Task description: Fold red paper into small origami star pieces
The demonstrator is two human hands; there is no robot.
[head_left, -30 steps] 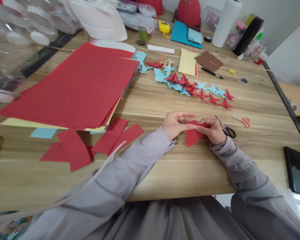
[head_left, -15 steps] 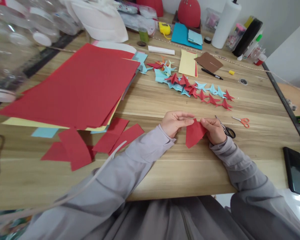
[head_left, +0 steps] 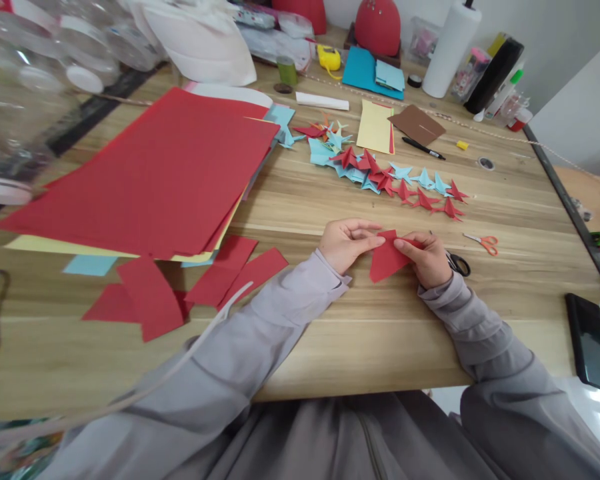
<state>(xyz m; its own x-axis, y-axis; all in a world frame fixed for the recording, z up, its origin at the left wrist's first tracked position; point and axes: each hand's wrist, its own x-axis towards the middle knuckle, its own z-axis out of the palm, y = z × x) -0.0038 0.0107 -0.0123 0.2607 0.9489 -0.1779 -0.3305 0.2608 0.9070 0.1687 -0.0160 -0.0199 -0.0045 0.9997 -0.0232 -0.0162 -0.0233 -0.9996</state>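
Note:
A small piece of red paper (head_left: 386,261), partly folded, is held between my two hands above the table. My left hand (head_left: 347,244) pinches its upper left edge between thumb and fingers. On the other side, my right hand (head_left: 429,259) grips the paper with its thumb pressed on top. Black-handled scissors (head_left: 459,264) lie just beside my right hand, their blades mostly hidden behind it. Orange-handled scissors (head_left: 489,245) rest farther right. Beyond my hands sit several folded paper cranes, red ones (head_left: 426,200) and light blue ones (head_left: 425,179).
A stack of large red sheets (head_left: 170,173) covers the left of the table, with cut red strips (head_left: 153,300) in front. Yellow paper (head_left: 375,127), brown paper (head_left: 418,125) and a black pen (head_left: 424,148) lie at the back. A phone (head_left: 591,343) sits at the right edge.
The red paper has tilted up and turned between my fingers, its lower corner rising. My right thumb has shifted left across it.

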